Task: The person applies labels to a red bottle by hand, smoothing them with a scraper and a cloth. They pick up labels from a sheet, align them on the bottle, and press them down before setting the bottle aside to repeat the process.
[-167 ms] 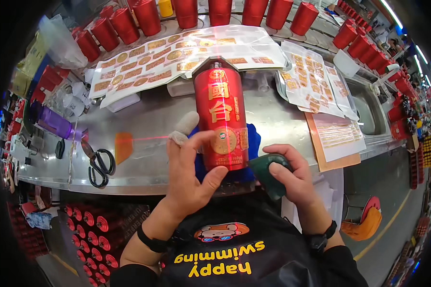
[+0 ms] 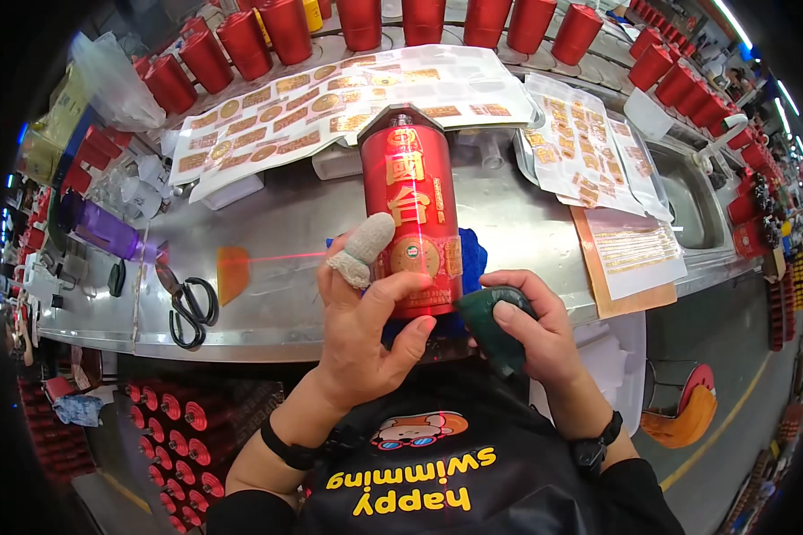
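A red bottle (image 2: 410, 198) with gold lettering and a round gold emblem lies before me on a blue cloth (image 2: 473, 259), its neck pointing away. My left hand (image 2: 363, 330) is at its lower left side, fingers apart, the index fingertip against the surface below the emblem. One finger of that hand wears a pale knitted finger cover (image 2: 366, 249). In my right hand (image 2: 544, 325) a dark green flat scraper (image 2: 498, 328) is gripped between thumb and fingers, its edge close to the bottle's lower right. A small clear-edged decal patch shows beside the emblem.
Sheets of gold decals (image 2: 281, 116) lie beyond the bottle, and more sheets (image 2: 584, 147) sit to the right by a sink (image 2: 687, 196). Black-handled scissors (image 2: 190, 308) and an orange scraper (image 2: 233, 275) rest on the left. Several red bottles (image 2: 424, 20) line the far conveyor.
My left hand has shifted a little right and down, its index fingertip moving from the emblem to below it. The right hand with the scraper has moved slightly.
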A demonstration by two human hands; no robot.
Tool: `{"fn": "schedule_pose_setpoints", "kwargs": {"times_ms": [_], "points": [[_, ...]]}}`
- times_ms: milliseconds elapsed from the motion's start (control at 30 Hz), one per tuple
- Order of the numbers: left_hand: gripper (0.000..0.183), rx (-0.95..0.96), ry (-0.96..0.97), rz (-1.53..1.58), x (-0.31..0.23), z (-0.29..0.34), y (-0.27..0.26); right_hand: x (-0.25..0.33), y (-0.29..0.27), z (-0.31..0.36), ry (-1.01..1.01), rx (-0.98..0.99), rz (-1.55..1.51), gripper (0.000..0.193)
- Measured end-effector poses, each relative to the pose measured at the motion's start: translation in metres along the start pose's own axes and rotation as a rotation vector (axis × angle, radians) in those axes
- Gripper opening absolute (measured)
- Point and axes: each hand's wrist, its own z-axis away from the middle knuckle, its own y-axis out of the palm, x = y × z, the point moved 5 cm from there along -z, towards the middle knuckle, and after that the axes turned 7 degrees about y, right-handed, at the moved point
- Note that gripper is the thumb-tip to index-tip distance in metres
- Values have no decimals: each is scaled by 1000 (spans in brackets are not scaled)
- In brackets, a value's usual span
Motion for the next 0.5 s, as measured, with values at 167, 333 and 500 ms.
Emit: {"fn": "schedule_pose_setpoints", "kwargs": {"times_ms": [167,333,500], "points": [[35,6,0,11,-3,1,6,-1,6,-4,-1,27,-120,31],[35,27,23,-75,-11,1,8,-4,5,-5,-12,38,-133,30],[39,43,77,-162,-15,3,12,-2,7,-6,-25,51,-157,30]]}}
